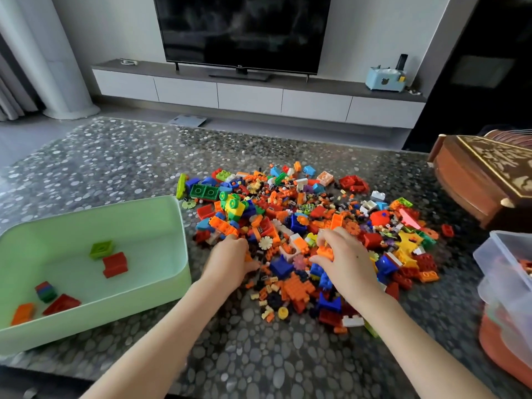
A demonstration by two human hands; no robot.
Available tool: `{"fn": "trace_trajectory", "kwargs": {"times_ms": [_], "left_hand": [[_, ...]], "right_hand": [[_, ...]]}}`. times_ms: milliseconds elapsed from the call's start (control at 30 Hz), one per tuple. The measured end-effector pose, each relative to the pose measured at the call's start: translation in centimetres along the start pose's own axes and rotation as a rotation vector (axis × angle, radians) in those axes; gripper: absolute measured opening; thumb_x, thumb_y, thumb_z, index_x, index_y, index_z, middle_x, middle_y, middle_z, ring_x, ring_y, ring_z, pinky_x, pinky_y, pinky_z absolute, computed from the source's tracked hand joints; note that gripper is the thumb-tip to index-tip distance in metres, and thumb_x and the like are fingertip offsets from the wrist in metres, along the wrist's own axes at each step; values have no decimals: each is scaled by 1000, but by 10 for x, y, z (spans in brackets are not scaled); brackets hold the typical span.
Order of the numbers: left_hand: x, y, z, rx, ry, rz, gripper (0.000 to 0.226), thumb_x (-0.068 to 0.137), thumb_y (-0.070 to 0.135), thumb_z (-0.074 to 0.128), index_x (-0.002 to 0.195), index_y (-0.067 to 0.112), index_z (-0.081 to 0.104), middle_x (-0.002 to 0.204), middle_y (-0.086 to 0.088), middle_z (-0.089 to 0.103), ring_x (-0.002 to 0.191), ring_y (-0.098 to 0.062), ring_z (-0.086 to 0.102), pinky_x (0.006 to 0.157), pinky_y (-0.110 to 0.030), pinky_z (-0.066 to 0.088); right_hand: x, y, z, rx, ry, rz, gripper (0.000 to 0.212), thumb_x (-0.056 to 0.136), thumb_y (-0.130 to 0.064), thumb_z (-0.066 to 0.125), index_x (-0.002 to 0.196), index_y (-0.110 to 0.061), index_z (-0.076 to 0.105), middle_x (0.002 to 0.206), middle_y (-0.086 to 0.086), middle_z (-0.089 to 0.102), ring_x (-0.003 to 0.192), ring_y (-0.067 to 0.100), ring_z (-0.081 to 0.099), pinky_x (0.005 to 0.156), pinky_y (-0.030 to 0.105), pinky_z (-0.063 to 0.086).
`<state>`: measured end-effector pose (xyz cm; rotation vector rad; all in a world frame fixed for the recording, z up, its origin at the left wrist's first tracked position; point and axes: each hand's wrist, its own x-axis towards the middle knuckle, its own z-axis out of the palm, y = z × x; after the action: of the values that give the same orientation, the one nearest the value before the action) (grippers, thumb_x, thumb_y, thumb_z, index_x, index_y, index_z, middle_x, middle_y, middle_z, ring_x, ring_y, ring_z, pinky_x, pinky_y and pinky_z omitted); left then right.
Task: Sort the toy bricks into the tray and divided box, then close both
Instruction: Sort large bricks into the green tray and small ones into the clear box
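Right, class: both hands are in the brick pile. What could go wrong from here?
Small pieces lie loose on the near side of the brick pile; the left hand could sweep them off the table.
Big and tiny bricks are mixed, so a handful may carry tiny ones into the green tray, which holds only large bricks.
The clear box sits at the frame's right edge; the right hand, pinching an orange brick, might miss it.

No text can be read anywhere: the tiny mark at the middle of the TV's lower edge is too small to make out, and the blue appliance on the shelf bears only a dark cat-shaped emblem.
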<state>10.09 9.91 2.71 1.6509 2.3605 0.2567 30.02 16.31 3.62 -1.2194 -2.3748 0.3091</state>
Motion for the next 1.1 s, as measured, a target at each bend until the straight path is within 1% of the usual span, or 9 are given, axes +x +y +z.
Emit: {"fn": "trace_trajectory", "kwargs": {"times_ms": [133,233,333,433,633,733,833,967,1100], "left_hand": [[1,-3,-8,-124,88,-55,46,93,45,48,85,3,64,90,-7,56,79,-22,56,69,-30,45],[-2,-7,-13,-405,56,-163,47,97,40,44,73,3,62,68,-7,57,58,-17,50,57,-27,40],[-9,-7,-19,-1018,-73,-356,35,95,35,52,78,6,62,74,-7,61,63,-16,59,63,-26,54],[-21,-9,-32,-1357,-161,-440,29,93,32,55,89,3,61,71,-11,65,61,-19,65,47,-21,52],[-42,-10,-46,-1156,-68,-349,31,90,31,59,86,1,59,74,-10,68,64,-22,69,58,-27,57],[-49,-16,-65,-1164,43,-240,24,88,27,63,83,4,60,80,-9,69,72,-22,71,72,-31,59],[-56,-39,-85,-705,297,-193,19,87,31,64,78,15,59,80,0,67,73,-18,66,61,-27,50],[-63,-81,-100,-260,460,-319,21,90,31,59,101,12,59,103,-7,63,69,-18,51,64,-29,39],[-71,-99,-97,-228,544,-382,34,91,26,57,121,10,54,126,-17,52,82,-25,50,77,-34,37]], "right_hand": [[-8,-13,2,29,37,-94,22,94,-13,55,115,-13,62,101,1,59,73,7,52,64,17,43],[-11,-27,18,-1,-60,-163,32,97,-6,42,124,-13,58,98,-1,50,82,15,48,64,19,38],[-7,-36,30,-158,-127,-171,30,99,-33,40,121,-20,57,102,-1,52,89,19,50,66,24,37],[1,-42,34,-252,-192,-135,31,93,-48,49,109,-26,65,102,-2,55,87,17,56,64,25,37],[15,-46,19,63,-148,57,18,89,-39,60,89,-26,72,93,-11,60,74,10,61,54,19,37],[27,-49,0,888,-173,640,12,94,-26,58,92,-17,65,72,0,60,51,10,50,40,18,36],[34,-65,-8,1662,-380,1142,23,100,-19,43,109,-1,53,79,19,62,39,8,45,29,12,29],[43,-127,-3,1696,-440,922,29,101,-15,37,117,5,50,89,19,58,44,11,50,34,15,38],[54,-188,11,1525,-587,613,31,102,-20,39,123,-1,50,119,19,56,90,26,61,81,36,53]]}}
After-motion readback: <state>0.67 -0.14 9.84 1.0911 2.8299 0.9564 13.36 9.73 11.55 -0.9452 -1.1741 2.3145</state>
